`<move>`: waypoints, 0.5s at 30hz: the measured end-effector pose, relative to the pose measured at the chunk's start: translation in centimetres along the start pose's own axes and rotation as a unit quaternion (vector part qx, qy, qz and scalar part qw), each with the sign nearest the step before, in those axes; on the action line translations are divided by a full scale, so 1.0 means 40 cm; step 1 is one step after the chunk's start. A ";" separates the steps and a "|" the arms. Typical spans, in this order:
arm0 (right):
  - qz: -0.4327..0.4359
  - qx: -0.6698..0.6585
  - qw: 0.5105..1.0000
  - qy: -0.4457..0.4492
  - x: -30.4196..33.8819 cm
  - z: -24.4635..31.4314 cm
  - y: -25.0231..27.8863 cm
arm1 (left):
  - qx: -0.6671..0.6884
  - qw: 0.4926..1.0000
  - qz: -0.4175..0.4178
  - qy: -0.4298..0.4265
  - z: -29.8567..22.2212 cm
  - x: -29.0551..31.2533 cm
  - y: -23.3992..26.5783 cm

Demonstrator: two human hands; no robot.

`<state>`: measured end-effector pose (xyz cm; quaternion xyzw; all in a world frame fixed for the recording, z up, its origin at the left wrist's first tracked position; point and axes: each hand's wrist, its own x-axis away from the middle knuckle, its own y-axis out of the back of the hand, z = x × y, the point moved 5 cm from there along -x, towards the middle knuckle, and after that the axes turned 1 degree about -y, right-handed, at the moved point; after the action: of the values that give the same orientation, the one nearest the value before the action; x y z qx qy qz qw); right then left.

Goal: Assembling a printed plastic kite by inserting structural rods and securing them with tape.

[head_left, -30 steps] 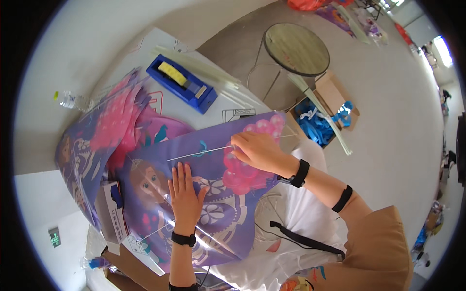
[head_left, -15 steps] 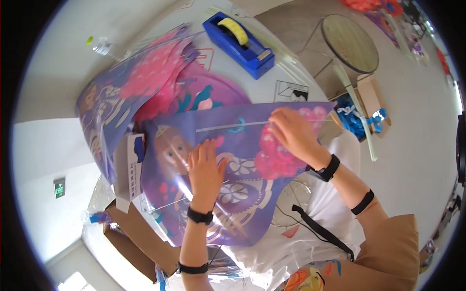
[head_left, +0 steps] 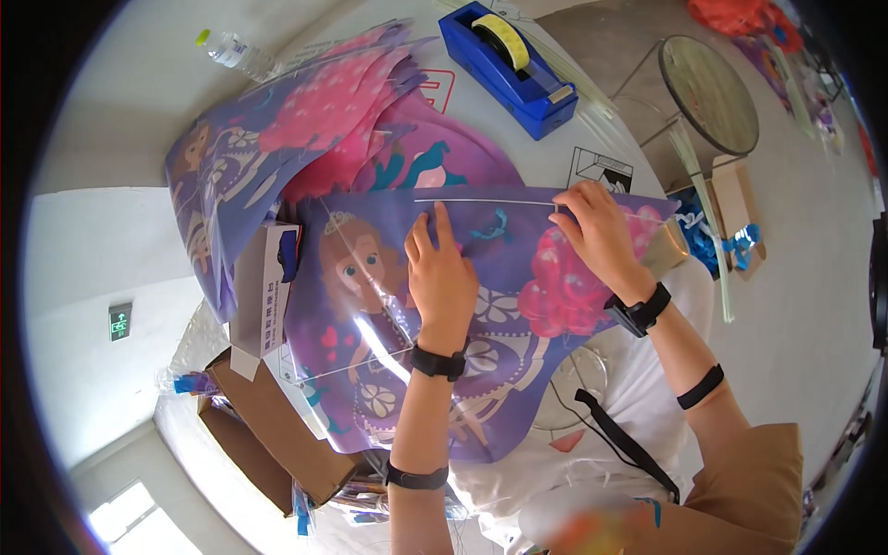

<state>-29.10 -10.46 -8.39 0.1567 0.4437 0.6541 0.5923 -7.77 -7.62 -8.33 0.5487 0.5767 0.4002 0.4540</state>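
Note:
A purple plastic sheet [head_left: 504, 264], printed with a cartoon princess and pink balloons, lies over the table edge and my lap. Along its far edge runs a thin white rod [head_left: 495, 201]. My right hand [head_left: 599, 231] pinches this rod near its right part, thumb and fingertips closed. My left hand [head_left: 442, 282] rests on the sheet with fingers apart, its index fingertip beside the rod's left end. A second thin rod [head_left: 356, 365] crosses the sheet at lower left.
A stack of similar printed sheets [head_left: 324, 120] lies at far left, by a clear bottle [head_left: 236, 54]. Beyond stands a blue tape dispenser [head_left: 509, 74]. A white box [head_left: 262, 291] and an open cardboard box [head_left: 277, 425] are at left. Right are a stool [head_left: 710, 92] and pale rods [head_left: 696, 176].
My left hand has moved up the sheet toward the rod along the far edge. My right hand has shifted slightly, and the whole view has swung a little.

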 end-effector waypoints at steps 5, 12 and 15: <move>-0.009 0.005 1.000 -0.003 -0.001 -0.008 0.010 | -0.059 0.998 0.011 0.007 -0.013 -0.020 -0.007; 0.005 0.017 1.000 -0.004 0.000 -0.019 0.018 | -0.115 0.993 0.007 0.013 -0.018 -0.026 -0.021; 0.005 0.025 1.000 -0.010 0.000 -0.029 0.022 | -0.122 0.993 -0.001 0.004 -0.019 -0.028 -0.027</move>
<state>-30.49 -10.81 -8.38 0.1803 0.4528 0.6444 0.5893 -8.80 -8.80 -9.06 0.4871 0.5258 0.4690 0.5161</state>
